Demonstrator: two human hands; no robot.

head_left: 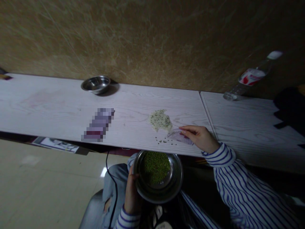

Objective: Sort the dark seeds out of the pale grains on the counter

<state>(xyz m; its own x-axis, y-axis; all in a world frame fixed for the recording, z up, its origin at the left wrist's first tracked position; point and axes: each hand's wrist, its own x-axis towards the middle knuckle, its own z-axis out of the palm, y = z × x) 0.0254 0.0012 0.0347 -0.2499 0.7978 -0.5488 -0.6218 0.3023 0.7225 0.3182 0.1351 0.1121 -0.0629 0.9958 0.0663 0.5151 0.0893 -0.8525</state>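
My left hand grips the left rim of a steel bowl, held just below the table's front edge. Green beans, which look like mung beans, cover much of its bottom. Between thumb and fingers, my right hand pinches a thin, purplish, patterned sheet low over the tabletop. Its left edge is close to a flat pile of white grains mixed with dark green beans. Several loose beans lie in front of the pile, between it and the bowl.
A second steel bowl stands by the wall, at the back left. Left of the pile lies a pixelated flat object. A clear plastic bottle stands at the back right, with a dark item beyond. A black cable hangs near my knee.
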